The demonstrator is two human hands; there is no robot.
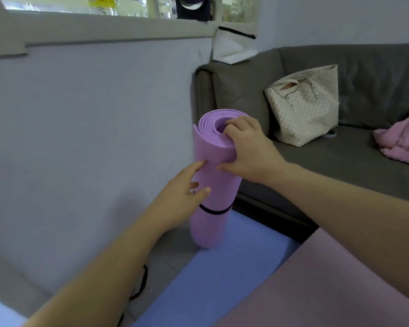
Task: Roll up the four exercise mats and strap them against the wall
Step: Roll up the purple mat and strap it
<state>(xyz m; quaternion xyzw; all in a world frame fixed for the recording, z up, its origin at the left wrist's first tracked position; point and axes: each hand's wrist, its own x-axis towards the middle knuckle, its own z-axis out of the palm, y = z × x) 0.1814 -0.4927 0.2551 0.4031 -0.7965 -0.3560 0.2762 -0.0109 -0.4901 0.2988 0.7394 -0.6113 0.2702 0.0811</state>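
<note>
Closest to the camera, a pink mat (316, 286) is lying flat at the bottom right, and a blue mat (213, 274) is lying flat next to it, running toward the wall. A loose black strap (141, 285) is sitting on the grey floor (165, 253) just left of the blue one.

Past that, the rolled purple mat (211, 182) is standing upright on its end between the wall (80, 126) and the sofa's arm, with a black band (214, 211) wrapping around its lower part. The left hand (182, 192) is resting open against the side of the roll, fingers spread, not really clamping. The right hand (248, 149) is gripping the top edge, fingers curling into the hollow centre and thumb pressing on the outside.

Further back, the grey sofa (340, 161) is holding a checkered tote bag (309, 107) and some pink fabric (401, 142) at the far right. A white paper bag (232, 47) is sitting up behind the sofa arm, under the window ledge (104, 29).
</note>
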